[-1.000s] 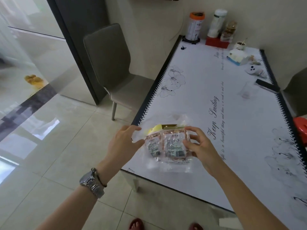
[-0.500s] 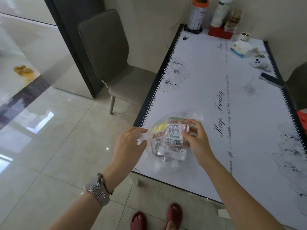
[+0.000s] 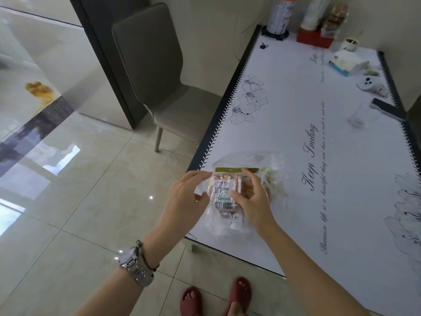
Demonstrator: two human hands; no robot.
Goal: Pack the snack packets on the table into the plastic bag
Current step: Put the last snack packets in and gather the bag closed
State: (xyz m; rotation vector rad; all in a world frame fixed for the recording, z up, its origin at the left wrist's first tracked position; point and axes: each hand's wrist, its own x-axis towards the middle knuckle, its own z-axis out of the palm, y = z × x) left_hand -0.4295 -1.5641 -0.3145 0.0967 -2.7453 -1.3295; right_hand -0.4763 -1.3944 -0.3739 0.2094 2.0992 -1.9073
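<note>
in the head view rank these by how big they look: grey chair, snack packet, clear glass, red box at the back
1. grey chair
2. snack packet, though it is nearest the camera, which inflates it
3. red box and clear glass: they look alike, and the box sits farther away, so no ranking

Both bare forearms reached forward, converging. The left hand, a metal watch and thin cord bracelet on its wrist, pinched with thumb and forefinger. The right hand curled its fingers downward, thumb pressed inward in a grasp
</note>
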